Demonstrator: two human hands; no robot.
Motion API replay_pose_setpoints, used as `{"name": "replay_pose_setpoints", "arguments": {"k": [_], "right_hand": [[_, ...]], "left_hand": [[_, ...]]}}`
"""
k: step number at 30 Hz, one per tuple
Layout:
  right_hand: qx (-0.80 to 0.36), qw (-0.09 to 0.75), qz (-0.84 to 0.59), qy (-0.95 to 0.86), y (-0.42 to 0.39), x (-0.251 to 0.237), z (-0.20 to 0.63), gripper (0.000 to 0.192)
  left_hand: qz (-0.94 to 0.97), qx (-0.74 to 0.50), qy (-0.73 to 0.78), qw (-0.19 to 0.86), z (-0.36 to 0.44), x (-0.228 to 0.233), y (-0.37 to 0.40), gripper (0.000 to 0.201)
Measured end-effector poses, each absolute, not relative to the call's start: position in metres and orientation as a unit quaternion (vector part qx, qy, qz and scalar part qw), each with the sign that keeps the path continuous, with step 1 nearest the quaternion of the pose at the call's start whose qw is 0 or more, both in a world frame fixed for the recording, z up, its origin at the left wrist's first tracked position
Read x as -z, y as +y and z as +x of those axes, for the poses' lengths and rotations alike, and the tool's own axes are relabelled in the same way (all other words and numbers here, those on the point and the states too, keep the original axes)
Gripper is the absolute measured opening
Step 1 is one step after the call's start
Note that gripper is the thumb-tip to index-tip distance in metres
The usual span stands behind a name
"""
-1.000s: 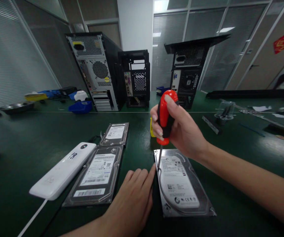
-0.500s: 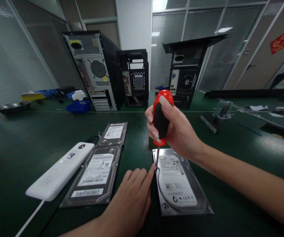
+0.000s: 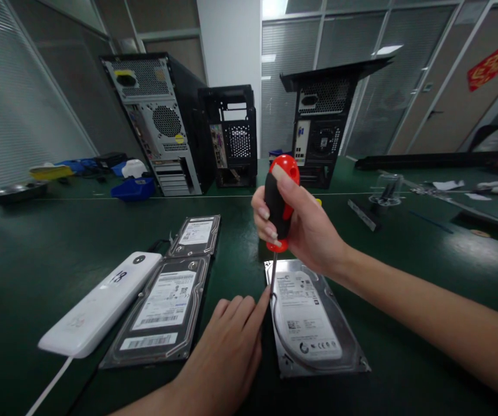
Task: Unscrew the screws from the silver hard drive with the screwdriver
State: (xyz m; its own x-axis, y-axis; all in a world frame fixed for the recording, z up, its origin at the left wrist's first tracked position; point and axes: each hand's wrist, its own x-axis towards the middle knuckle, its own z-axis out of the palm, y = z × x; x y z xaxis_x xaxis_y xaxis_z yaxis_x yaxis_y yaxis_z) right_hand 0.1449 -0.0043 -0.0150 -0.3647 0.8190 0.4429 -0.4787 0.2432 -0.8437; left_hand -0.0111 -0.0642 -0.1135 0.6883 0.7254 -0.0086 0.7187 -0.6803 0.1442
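Right hand [image 3: 305,231] grips red-and-black-handled screwdriver [image 3: 278,202], tip on silver labelled hard drive [image 3: 312,318] at bench near edge.
Left hand [image 3: 231,346] spread flat, fingertip bracing drive's left side; best kept upright, pressing down.

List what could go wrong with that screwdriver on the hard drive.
1. The left hand has a fingertip right beside the screwdriver tip; a slip might jab it.
2. The right hand grips only the handle top, so the shaft could skid and scratch the hard drive label.
3. The drive lies loose on the table, steadied only from the left edge, and may shift.
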Motion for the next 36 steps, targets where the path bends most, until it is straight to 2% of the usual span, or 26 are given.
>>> {"name": "replay_pose_setpoints", "arguments": {"k": [5, 12, 27, 36], "right_hand": [[-0.593, 0.569, -0.137, -0.554, -0.0033, 0.0168, 0.1445, 0.03], [-0.621, 0.535, -0.111, -0.562, 0.0018, 0.0179, 0.1479, 0.044], [-0.591, 0.546, -0.113, -0.583, 0.0002, 0.0182, 0.1464, 0.029], [-0.582, 0.509, -0.084, -0.629, -0.0024, 0.0174, 0.1469, 0.04]], "left_hand": [[0.918, -0.027, 0.389, 0.074, -0.0106, 0.1129, -0.0643, 0.058], [0.916, -0.025, 0.392, 0.079, -0.0104, 0.1129, -0.0638, 0.058], [0.916, -0.024, 0.389, 0.094, -0.0106, 0.1194, -0.0629, 0.06], [0.914, -0.029, 0.393, 0.093, -0.0098, 0.1162, -0.0637, 0.06]]}}
